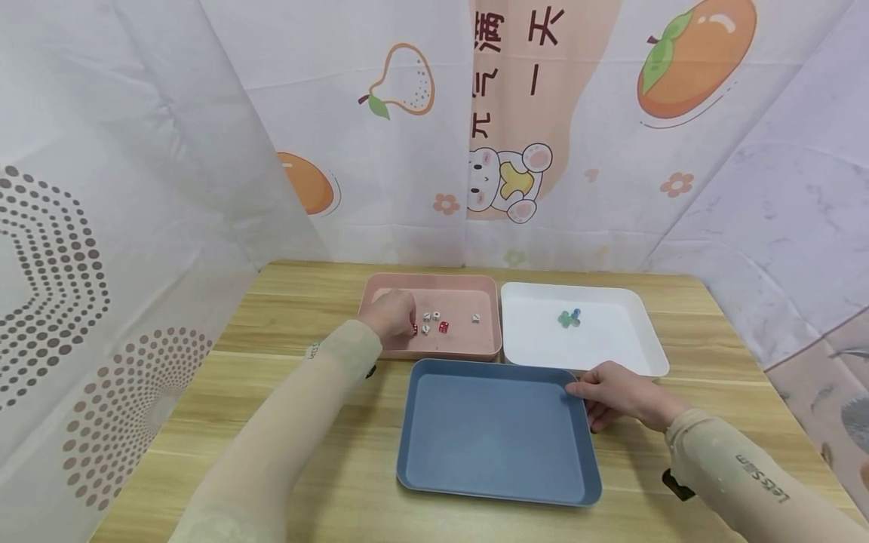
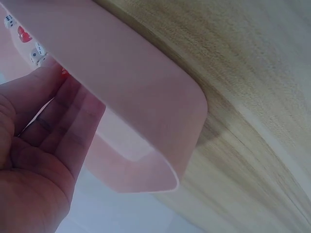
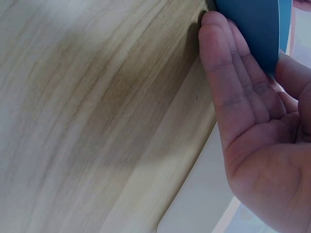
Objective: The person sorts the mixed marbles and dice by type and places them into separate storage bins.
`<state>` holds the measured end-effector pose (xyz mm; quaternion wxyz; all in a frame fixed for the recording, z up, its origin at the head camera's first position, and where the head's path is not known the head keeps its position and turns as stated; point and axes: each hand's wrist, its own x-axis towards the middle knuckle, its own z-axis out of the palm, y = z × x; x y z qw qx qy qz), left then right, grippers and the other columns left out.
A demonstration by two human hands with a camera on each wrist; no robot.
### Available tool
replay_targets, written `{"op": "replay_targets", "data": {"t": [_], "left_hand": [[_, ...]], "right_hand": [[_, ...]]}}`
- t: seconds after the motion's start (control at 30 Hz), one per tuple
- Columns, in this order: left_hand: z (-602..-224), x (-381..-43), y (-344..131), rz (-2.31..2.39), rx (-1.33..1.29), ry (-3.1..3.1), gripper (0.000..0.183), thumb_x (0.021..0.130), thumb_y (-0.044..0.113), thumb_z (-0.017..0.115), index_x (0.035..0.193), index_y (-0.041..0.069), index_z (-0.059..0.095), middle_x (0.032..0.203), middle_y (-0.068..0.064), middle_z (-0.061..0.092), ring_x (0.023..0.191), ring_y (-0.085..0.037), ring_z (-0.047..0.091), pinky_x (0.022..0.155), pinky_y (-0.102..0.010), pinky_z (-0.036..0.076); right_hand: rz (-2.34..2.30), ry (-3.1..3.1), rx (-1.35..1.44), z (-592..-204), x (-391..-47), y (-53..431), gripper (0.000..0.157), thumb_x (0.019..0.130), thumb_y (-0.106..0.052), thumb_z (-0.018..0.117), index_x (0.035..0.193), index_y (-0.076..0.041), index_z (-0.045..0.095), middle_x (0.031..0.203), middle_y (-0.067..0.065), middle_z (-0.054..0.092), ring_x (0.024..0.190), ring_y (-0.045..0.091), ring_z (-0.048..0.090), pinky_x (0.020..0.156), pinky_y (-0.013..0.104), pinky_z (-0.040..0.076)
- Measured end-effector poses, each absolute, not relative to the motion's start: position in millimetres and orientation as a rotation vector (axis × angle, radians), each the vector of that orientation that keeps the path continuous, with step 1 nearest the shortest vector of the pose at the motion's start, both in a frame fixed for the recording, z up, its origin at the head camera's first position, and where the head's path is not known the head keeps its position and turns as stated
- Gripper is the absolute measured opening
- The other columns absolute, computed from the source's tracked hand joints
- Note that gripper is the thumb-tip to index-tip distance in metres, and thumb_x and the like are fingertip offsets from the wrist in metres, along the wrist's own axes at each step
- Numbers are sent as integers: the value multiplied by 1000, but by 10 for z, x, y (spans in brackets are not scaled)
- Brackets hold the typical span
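Note:
My left hand (image 1: 394, 312) reaches into the pink tray (image 1: 468, 283) at its left side and pinches a red die (image 1: 415, 329) between thumb and fingertips. Only a speck of that die shows in the left wrist view. Several white dice and another red die (image 1: 443, 326) lie around it on the tray's floor. At the upper right corner of the blue tray (image 1: 498, 437), my right hand (image 1: 619, 394) grips the rim. The thumb rests over the edge and the fingers (image 3: 221, 73) press the outer wall. Nothing lies in the blue tray.
A white tray (image 1: 536, 339) stands right of the pink one, with a small cluster of green and blue beads (image 1: 569, 318) in it. All three trays sit close together on a wooden table (image 1: 305, 302). Printed curtains (image 1: 407, 151) hang behind and beside it.

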<state>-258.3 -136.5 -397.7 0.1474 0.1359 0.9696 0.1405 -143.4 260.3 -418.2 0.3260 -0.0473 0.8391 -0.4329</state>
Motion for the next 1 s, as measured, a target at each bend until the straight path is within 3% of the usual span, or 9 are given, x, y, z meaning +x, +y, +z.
{"op": "replay_targets", "data": {"t": [0.4, 0.67, 0.9, 1.0], "left_hand": [[-3937, -2515, -1392, 410, 334, 2778, 9, 86, 11, 82, 81, 9, 75, 84, 0, 71, 87, -17, 61, 87, -32, 54], [-3764, -2484, -1456, 479, 421, 2812, 15, 96, 19, 74, 96, 6, 82, 93, -5, 78, 96, -22, 69, 93, -37, 55], [-3610, -2410, -1550, 600, 404, 2839, 20, 99, 21, 70, 99, 4, 81, 93, -10, 77, 76, -18, 62, 71, -32, 55], [-3564, -2341, -1589, 600, 390, 2888, 19, 100, 22, 68, 98, 6, 79, 93, -9, 75, 75, -20, 60, 71, -34, 54]], "right_hand": [[-1122, 2197, -102, -4178, -1436, 2590, 34, 104, -29, 61, 86, 0, 68, 73, 8, 70, 67, 20, 69, 66, 37, 64], [-1116, 2211, -129, -4148, -1412, 2607, 36, 103, -30, 61, 85, 0, 68, 72, 8, 70, 66, 21, 69, 65, 37, 63], [-1111, 2221, -92, -4132, -1398, 2648, 44, 104, -40, 59, 86, -1, 69, 74, 9, 71, 68, 22, 70, 66, 37, 63], [-1123, 2234, -80, -4106, -1372, 2684, 49, 104, -45, 56, 89, 0, 70, 76, 11, 72, 70, 23, 71, 67, 38, 63]]}}
